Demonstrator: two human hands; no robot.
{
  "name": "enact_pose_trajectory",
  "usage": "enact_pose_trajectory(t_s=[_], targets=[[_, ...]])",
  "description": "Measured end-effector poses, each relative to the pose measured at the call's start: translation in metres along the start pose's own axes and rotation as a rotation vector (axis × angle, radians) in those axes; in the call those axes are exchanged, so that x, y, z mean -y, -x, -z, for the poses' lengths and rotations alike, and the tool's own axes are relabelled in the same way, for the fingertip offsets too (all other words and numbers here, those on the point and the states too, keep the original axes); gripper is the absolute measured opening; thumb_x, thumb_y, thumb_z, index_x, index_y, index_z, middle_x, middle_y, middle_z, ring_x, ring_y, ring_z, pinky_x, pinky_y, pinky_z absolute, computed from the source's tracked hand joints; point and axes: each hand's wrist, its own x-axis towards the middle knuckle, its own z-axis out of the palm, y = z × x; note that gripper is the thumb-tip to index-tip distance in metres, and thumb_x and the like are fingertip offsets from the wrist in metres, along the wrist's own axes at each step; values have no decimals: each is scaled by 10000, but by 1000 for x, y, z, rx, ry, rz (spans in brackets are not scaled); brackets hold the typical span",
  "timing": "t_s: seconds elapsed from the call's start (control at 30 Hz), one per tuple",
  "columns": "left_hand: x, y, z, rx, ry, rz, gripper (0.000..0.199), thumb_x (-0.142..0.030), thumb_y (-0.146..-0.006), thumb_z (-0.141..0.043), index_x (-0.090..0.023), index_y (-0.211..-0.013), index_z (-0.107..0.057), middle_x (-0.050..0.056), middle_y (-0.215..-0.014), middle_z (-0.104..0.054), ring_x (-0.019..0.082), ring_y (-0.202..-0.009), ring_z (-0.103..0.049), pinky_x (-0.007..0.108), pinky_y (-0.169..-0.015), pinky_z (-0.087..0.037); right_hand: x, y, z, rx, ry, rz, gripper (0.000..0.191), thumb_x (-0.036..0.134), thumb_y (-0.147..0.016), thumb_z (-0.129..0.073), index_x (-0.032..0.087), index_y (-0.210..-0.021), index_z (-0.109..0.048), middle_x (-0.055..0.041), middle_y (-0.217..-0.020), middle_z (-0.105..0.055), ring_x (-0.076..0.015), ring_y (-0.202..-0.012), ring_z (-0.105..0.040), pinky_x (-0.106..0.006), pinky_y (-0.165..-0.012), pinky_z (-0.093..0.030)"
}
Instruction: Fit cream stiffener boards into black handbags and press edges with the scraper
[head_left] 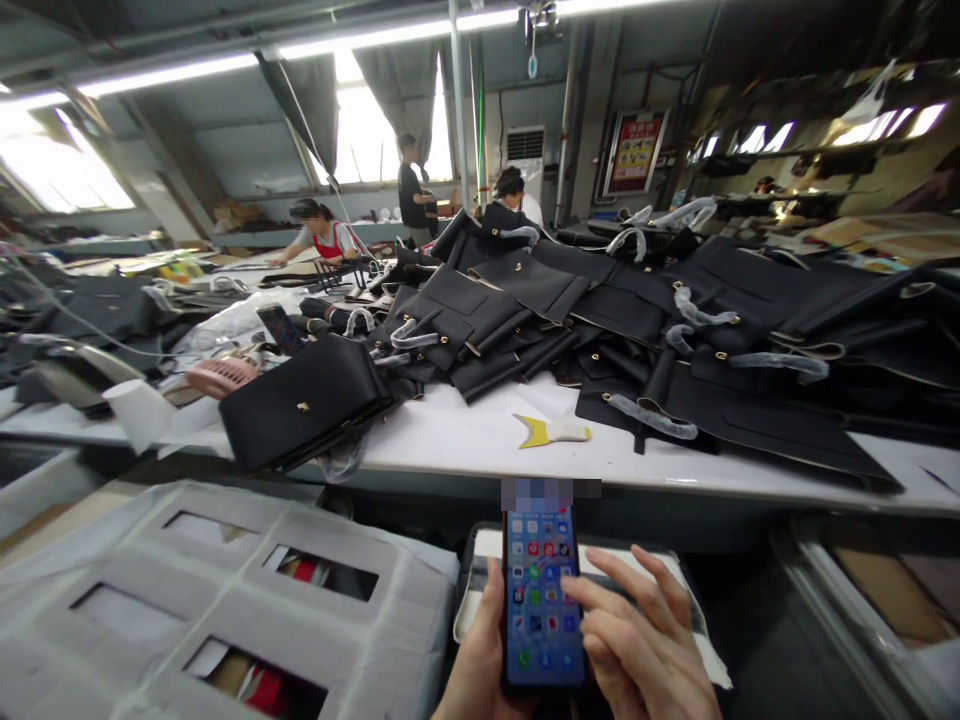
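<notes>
Upright at the lower middle is a smartphone (pixel 544 610) with its screen lit and rows of app icons showing. My left hand (pixel 480 650) holds it from the left side, thumb along the edge. Over the phone's right edge, my right hand (pixel 637 630) has its fingers apart, with the index fingertip at the screen. Behind the phone lies a white and dark padded piece (pixel 675 560). On the white table (pixel 450 440) beyond, a yellow tool with a pale handle (pixel 551 432) lies near the front edge.
Black leather bag pieces (pixel 480 310) with wrapped handles are heaped across the table. A black bag (pixel 300 405) stands near a pink fan (pixel 221 375). A grey crate (pixel 247 540) is at lower left. People (pixel 326 235) are in the background.
</notes>
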Motion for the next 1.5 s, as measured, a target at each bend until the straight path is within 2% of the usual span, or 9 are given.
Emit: enact_pose_trajectory(t_s=[0.2, 0.37, 0.47, 0.77, 0.97, 1.27, 1.33, 1.4, 1.5], targets=[[-1, 0, -4, 20, -8, 24, 653, -597, -923, -528, -88, -1327, -593, 164, -1315, -609, 271, -1188, -590, 332, -1067, -381, 5, -4, 4, -22, 48, 23, 206, 174, -980, -449, 193, -830, -588, -59, -969, -735, -202, -1116, -618, -409, -1151, -261], [1, 1, -6, 60, 6, 8, 620, -579, -941, -508, -83, -1295, -620, 155, -1274, -638, 253, -1172, -605, 305, -1050, -395, 12, -7, 4, -18, 43, 19, 241, 185, -992, -438, 187, -800, -584, -68, -920, -734, -205, -1106, -627, -412, -1163, -247], [2, 2, -6, 49, 4, 2, 616, -577, -951, -489, -83, -1295, -621, 155, -1269, -641, 261, -1177, -601, 316, -1062, -386, 13, -6, 4, -22, 51, 26, 254, 189, -990, -437, 190, -781, -582, -56, -910, -737, -200, -1086, -644, -397, -1168, -255], [-2, 2, -8, 47, -20, 38, 664, -613, -860, -615, -103, -1284, -635, 158, -1290, -628, 301, -1277, -515, 366, -1142, -292, 6, 3, 3, 14, 86, 58, 201, 180, -957, -483, 200, -806, -615, -33, -965, -742, -210, -1119, -643, -407, -1188, -251], [-1, 3, -8, 31, -20, 22, 667, -613, -894, -562, -87, -1300, -620, 178, -1302, -614, 314, -1291, -498, 383, -1142, -291, 11, -8, 5, -41, 83, 46, 264, 184, -976, -456, 191, -744, -583, -49, -880, -743, -200, -1042, -675, -382, -1174, -272], [-2, 3, -8, 10, -31, 13, 634, -601, -908, -546, -99, -1284, -637, 161, -1267, -641, 307, -1242, -543, 378, -1122, -316, 14, -10, 5, -44, 55, 29, 283, 191, -1004, -430, 188, -755, -564, -51, -830, -730, -179, -989, -672, -352, -1118, -301], [-1, 3, -8, -1, -33, 4, 638, -601, -910, -543, -95, -1289, -632, 162, -1263, -643, 305, -1231, -551, 373, -1111, -330, 13, -14, 8, -40, 19, 15, 275, 199, -1009, -438, 190, -763, -561, -39, -822, -725, -166, -968, -671, -330, -1102, -315], [-1, 3, -7, -20, -32, -1, 661, -607, -924, -512, -66, -1285, -628, 176, -1264, -638, 301, -1228, -549, 361, -1091, -351, 13, -21, 15, -10, -82, -14, 239, 220, -1008, -462, 194, -793, -564, -20, -815, -717, -149, -922, -673, -290, -1047, -387], [0, 2, -4, -50, -48, 10, 711, -644, -915, -492, -38, -1256, -639, 196, -1244, -640, 294, -1155, -591, 345, -1014, -417, 16, -27, 29, 73, -376, -91, 208, 296, -1022, -422, 214, -961, -604, -18, -820, -715, -158, -883, -684, -252, -839, -546]])
